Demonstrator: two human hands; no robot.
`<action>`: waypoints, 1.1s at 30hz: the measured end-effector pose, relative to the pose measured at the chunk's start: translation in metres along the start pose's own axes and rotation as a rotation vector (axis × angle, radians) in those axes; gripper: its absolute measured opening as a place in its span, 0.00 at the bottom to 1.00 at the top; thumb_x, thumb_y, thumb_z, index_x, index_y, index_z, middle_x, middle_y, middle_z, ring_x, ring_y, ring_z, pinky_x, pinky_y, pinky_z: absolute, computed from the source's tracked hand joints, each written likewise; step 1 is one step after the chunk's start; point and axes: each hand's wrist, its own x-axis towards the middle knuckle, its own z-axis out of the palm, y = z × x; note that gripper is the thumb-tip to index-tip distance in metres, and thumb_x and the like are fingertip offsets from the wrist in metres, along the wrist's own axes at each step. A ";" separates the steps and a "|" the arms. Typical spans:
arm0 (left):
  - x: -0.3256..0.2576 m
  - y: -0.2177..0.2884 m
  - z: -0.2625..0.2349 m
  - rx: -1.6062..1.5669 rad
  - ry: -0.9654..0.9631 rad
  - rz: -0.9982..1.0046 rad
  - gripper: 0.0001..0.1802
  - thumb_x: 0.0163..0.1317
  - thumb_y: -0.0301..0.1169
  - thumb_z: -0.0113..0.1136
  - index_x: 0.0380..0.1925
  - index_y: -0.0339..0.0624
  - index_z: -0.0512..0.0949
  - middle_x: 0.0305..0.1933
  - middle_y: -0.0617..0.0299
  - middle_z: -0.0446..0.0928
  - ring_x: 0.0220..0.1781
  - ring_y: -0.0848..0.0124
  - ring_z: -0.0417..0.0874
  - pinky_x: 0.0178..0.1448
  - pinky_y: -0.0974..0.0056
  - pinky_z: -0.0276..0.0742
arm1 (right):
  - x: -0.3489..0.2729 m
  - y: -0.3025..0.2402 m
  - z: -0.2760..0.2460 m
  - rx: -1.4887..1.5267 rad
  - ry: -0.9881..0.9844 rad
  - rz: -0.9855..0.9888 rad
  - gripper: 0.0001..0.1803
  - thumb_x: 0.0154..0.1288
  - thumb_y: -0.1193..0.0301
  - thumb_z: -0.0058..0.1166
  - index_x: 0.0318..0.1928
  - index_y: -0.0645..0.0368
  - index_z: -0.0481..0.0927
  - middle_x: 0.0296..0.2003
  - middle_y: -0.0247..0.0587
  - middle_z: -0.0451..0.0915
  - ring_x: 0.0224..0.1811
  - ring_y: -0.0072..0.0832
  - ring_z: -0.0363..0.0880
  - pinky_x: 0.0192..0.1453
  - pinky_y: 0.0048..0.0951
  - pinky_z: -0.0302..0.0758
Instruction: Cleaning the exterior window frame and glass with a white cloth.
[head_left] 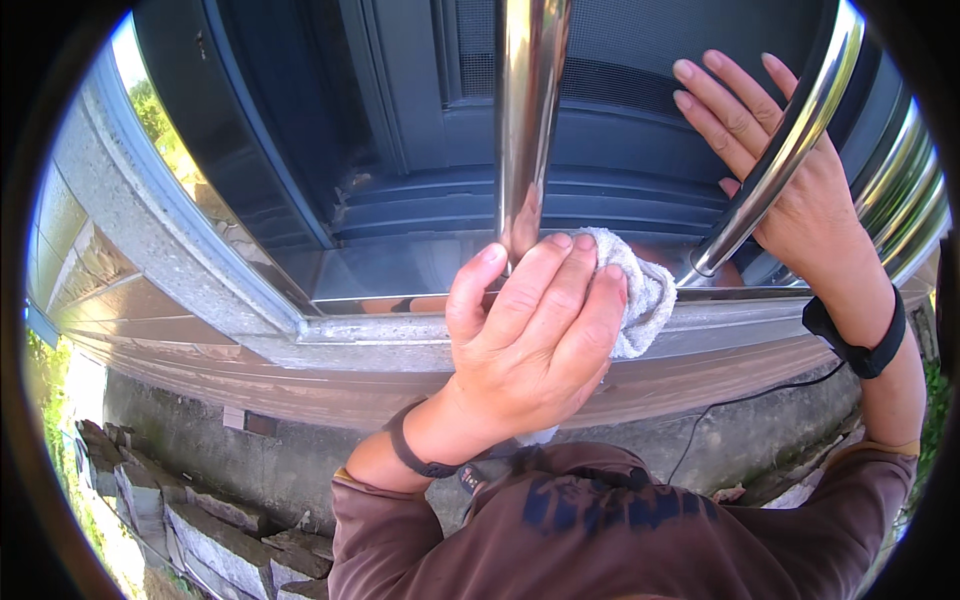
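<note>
**Outside a house, at a window or door front**

You are standing outdoors against a building's outer wall: a dark blue framed panel with a mesh screen is facing you, polished steel rails are crossing it, a stone sill is running below, and rough stones and greenery are showing beneath.

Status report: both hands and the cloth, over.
Left hand presses white cloth at chrome post base. Right hand flat behind slanted rail. Nothing blocking.

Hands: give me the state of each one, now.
Left hand: closed on a white cloth, at the base of the steel post.
Right hand: open, flat, holding nothing, behind the slanted rail.
</note>
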 end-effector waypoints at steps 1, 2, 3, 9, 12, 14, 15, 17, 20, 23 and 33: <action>-0.001 -0.002 0.003 -0.012 0.023 0.031 0.13 0.47 0.32 0.55 0.35 0.46 0.77 0.40 0.61 0.79 0.48 0.67 0.76 0.62 0.57 0.54 | 0.010 -0.002 -0.006 0.014 -0.023 -0.043 0.45 0.40 0.80 0.55 0.65 0.49 0.59 0.67 0.31 0.56 0.70 0.25 0.49 0.75 0.39 0.40; -0.003 -0.004 0.004 -0.024 0.047 0.061 0.16 0.45 0.33 0.54 0.37 0.44 0.78 0.42 0.59 0.79 0.48 0.64 0.76 0.63 0.56 0.53 | 0.016 -0.003 -0.008 0.027 -0.047 -0.087 0.46 0.38 0.79 0.55 0.65 0.50 0.60 0.67 0.31 0.56 0.70 0.25 0.49 0.75 0.39 0.41; -0.003 -0.003 0.005 -0.027 0.060 0.055 0.15 0.46 0.31 0.56 0.37 0.44 0.78 0.41 0.59 0.79 0.47 0.65 0.77 0.62 0.56 0.53 | 0.021 -0.002 -0.006 0.066 -0.052 -0.123 0.47 0.37 0.79 0.56 0.65 0.50 0.59 0.67 0.31 0.55 0.71 0.25 0.48 0.75 0.39 0.41; -0.004 0.001 0.008 -0.023 0.107 0.024 0.10 0.46 0.28 0.59 0.32 0.46 0.78 0.38 0.62 0.80 0.46 0.69 0.77 0.62 0.57 0.54 | 0.029 0.004 0.005 0.025 -0.109 -0.135 0.48 0.37 0.77 0.57 0.66 0.52 0.57 0.67 0.32 0.54 0.71 0.26 0.48 0.75 0.39 0.40; -0.005 0.002 0.009 -0.031 0.126 0.009 0.07 0.48 0.27 0.58 0.31 0.47 0.77 0.38 0.62 0.80 0.46 0.69 0.77 0.62 0.58 0.55 | 0.027 0.005 0.010 0.012 -0.136 -0.120 0.47 0.39 0.77 0.56 0.66 0.52 0.56 0.67 0.33 0.54 0.71 0.26 0.48 0.75 0.38 0.39; -0.006 0.002 0.006 -0.056 0.105 -0.005 0.08 0.50 0.28 0.59 0.33 0.48 0.77 0.38 0.63 0.81 0.46 0.70 0.78 0.62 0.57 0.55 | 0.023 0.004 0.011 -0.004 -0.171 -0.078 0.47 0.39 0.77 0.55 0.66 0.52 0.56 0.67 0.34 0.54 0.71 0.26 0.48 0.75 0.38 0.39; -0.006 0.001 0.006 -0.055 0.105 -0.008 0.08 0.50 0.28 0.59 0.33 0.48 0.77 0.38 0.63 0.81 0.46 0.70 0.78 0.62 0.57 0.55 | 0.020 0.004 0.011 -0.003 -0.172 -0.081 0.47 0.39 0.77 0.55 0.66 0.52 0.56 0.67 0.34 0.54 0.71 0.26 0.48 0.75 0.38 0.39; -0.005 0.001 0.007 -0.046 0.107 0.010 0.08 0.51 0.29 0.59 0.33 0.50 0.75 0.38 0.64 0.80 0.46 0.70 0.78 0.62 0.57 0.56 | 0.013 0.004 0.010 -0.090 -0.219 -0.036 0.46 0.39 0.80 0.53 0.66 0.52 0.57 0.67 0.32 0.54 0.71 0.25 0.48 0.75 0.36 0.41; -0.005 0.001 0.006 -0.051 0.096 -0.001 0.08 0.51 0.30 0.59 0.33 0.51 0.75 0.37 0.64 0.80 0.46 0.70 0.78 0.62 0.57 0.57 | -0.001 0.006 0.011 -0.121 -0.269 0.016 0.45 0.40 0.83 0.50 0.66 0.54 0.57 0.67 0.31 0.54 0.70 0.24 0.50 0.75 0.35 0.43; -0.004 0.002 0.007 -0.072 0.113 -0.005 0.07 0.52 0.30 0.59 0.32 0.51 0.75 0.37 0.65 0.80 0.46 0.71 0.78 0.62 0.58 0.57 | -0.021 0.014 0.016 -0.140 -0.238 0.041 0.39 0.44 0.83 0.47 0.64 0.59 0.60 0.65 0.35 0.58 0.70 0.27 0.52 0.74 0.37 0.43; -0.006 0.000 0.008 -0.076 0.136 0.017 0.07 0.50 0.30 0.59 0.31 0.50 0.76 0.38 0.63 0.80 0.47 0.69 0.77 0.62 0.57 0.56 | -0.006 -0.011 0.004 -0.061 -0.066 -0.097 0.31 0.52 0.75 0.46 0.61 0.53 0.65 0.65 0.32 0.60 0.69 0.27 0.53 0.74 0.39 0.46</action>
